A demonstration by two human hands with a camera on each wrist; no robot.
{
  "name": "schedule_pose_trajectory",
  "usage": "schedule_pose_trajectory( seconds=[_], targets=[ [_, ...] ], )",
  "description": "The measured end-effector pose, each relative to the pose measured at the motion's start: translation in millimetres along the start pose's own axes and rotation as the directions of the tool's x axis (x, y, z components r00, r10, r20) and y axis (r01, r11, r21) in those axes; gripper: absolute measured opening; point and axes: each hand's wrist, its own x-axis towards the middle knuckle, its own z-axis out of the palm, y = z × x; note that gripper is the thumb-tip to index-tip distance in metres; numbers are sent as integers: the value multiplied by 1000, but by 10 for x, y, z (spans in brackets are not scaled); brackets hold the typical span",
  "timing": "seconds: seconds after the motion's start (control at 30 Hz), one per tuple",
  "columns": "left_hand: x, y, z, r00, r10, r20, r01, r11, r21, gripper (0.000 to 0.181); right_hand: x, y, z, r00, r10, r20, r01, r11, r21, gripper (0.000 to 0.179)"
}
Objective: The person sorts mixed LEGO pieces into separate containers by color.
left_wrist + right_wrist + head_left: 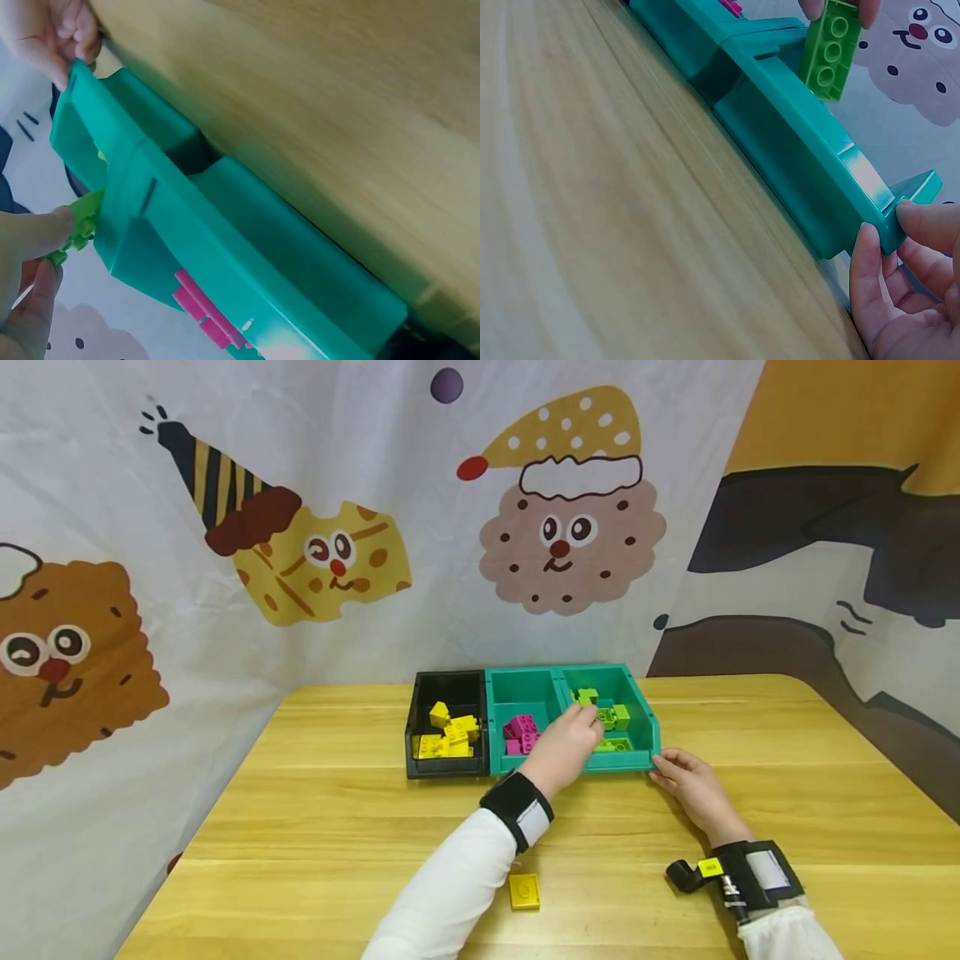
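My left hand (566,750) is over the right-hand compartment of the teal bin (585,762). Its thumb and fingers pinch a light green toy building brick (831,49). In the right wrist view the brick's hollow underside shows, with round tubes in a row. At the bin's front right corner, my right hand (696,792) grips the rim between thumb and fingers. Several green bricks (621,717) lie inside that compartment. Pink bricks (521,727) lie in the teal compartment to its left, partly hidden by my left hand.
A black bin (450,768) with several yellow bricks (453,737) adjoins the teal bin on the left. On the wooden table (315,843), a flat yellow square piece (524,891) lies nearer me, beside my left sleeve. A cloth with cartoon prints (442,635) hangs behind the table.
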Motion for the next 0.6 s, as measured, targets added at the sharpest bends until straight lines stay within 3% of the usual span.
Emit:
schedule_pose_trajectory(
  seconds=[0.33,0.6],
  targets=[
    [88,68,53,997,59,44,-65,988,142,23,0,0,-10,1000,4,-5,-5,1000,-31,10],
    [127,98,70,998,51,35,-57,980,190,21,5,-8,-7,1000,14,1,-14,999,-46,9]
  ],
)
